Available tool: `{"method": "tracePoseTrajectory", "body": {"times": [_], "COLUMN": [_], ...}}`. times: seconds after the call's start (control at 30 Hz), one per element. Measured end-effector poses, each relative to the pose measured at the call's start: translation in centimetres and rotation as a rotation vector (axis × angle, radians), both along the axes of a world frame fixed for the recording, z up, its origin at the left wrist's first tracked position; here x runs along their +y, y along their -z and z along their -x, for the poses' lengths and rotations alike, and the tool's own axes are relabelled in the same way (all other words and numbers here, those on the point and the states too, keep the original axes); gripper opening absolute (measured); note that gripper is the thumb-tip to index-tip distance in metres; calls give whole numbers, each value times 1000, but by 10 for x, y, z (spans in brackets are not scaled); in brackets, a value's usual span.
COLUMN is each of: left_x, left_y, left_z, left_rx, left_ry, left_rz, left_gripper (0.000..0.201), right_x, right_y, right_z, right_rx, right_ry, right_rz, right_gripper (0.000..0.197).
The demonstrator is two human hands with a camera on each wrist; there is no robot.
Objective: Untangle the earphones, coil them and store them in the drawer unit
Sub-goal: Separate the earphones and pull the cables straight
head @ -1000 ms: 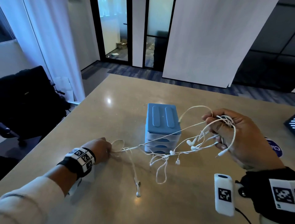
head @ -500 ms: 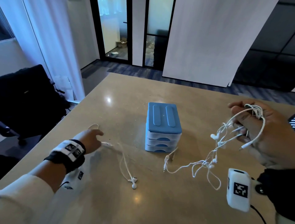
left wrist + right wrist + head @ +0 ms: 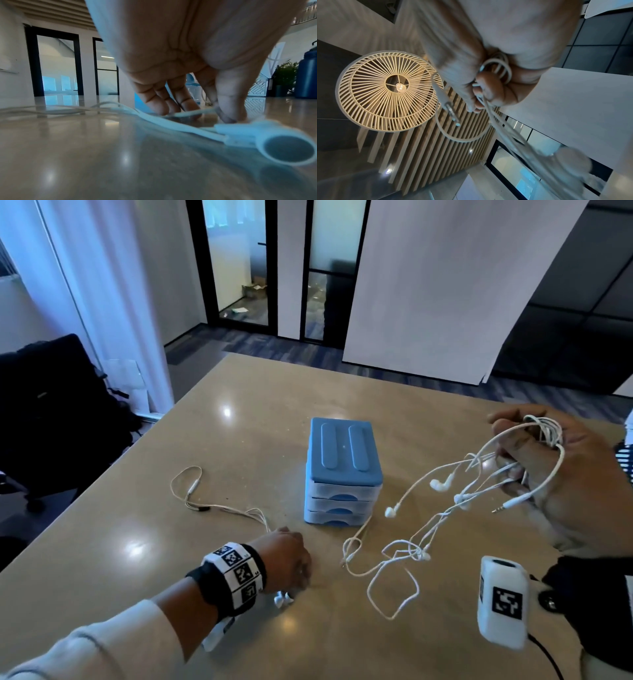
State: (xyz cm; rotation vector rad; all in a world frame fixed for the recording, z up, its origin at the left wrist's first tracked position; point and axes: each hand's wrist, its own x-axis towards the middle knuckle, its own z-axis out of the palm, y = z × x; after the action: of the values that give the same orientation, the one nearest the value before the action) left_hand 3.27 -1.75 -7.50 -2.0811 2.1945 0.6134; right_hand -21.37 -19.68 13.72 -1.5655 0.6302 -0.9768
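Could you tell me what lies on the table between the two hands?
In the head view, between the left hand and right hand stands the blue drawer unit, with tangled earphones trailing down onto the table.

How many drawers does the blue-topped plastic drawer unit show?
3, stacked under the blue lid of the plastic drawer unit: top drawer, middle drawer, bottom drawer. All look closed.

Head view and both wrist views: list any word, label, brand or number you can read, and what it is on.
No readable words, brands or numbers in any view.
Left wristband: black-and-white square code markers only, no letters.
White box at the right wrist: one square code marker, no text.
Striped edge at the far right: cut off, unreadable.
Drawer unit and earphones: no markings legible.
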Motion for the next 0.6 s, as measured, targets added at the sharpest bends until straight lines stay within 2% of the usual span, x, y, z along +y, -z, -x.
{"method": "tracePoseTrajectory", "body": {"times": [0.07,0.17,0.27,0.37,0.47,0.53,0.6], "left_x": [6,21,40,54,58,59,60], "left_y": [-10,-29,-48,-59,-57,-52,-46], "left_z": [-10,-30,-51,-59,-55,-52,-51], "left_rx": [6,-25,-77,-226,-316,-311,-264], "left_ry": [-136,-192,-180,-220,-187,-198,-231], "left_rz": [-28,-51,-71,-233,-449,-423,-305], "left_gripper": [21,20,19,17,21,24,32], "right_x": [-3,-8,-8,-4,-3,-1,1], "right_y": [1,3,4,1,1,0,-1], "right_z": [4,7,6,3,-1,-4,-6], "right_rx": [-29,-69,-94,-97,-115,-123,-136], "right_ry": [14,45,68,65,55,45,40], "right_rz": [-6,-33,-19,-1,12,21,32], "right_gripper": [35,35,36,32,26,24,23]}}
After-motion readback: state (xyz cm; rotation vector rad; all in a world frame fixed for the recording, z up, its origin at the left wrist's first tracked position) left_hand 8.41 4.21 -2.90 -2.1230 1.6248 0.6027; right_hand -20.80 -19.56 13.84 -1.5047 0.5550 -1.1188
